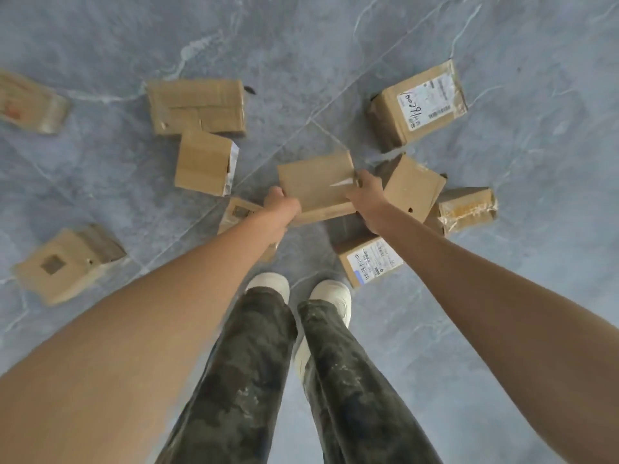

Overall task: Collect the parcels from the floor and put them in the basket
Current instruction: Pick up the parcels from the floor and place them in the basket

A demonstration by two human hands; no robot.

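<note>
A plain brown cardboard parcel (315,184) is held between both my hands in front of my feet. My left hand (279,204) grips its left edge and my right hand (365,192) grips its right edge. Several other cardboard parcels lie scattered on the grey floor: a labelled box (418,103) at the upper right, a flat one (197,105) at the upper middle, a smaller one (204,162) below it, and a labelled one (371,261) by my right foot. No basket is in view.
More parcels lie at the far left (30,102), the lower left (67,262), under my right forearm (415,185) and at the right (467,207). My legs and white shoes (331,296) stand at the bottom centre. Grey marble-look tiles (502,313) spread all around.
</note>
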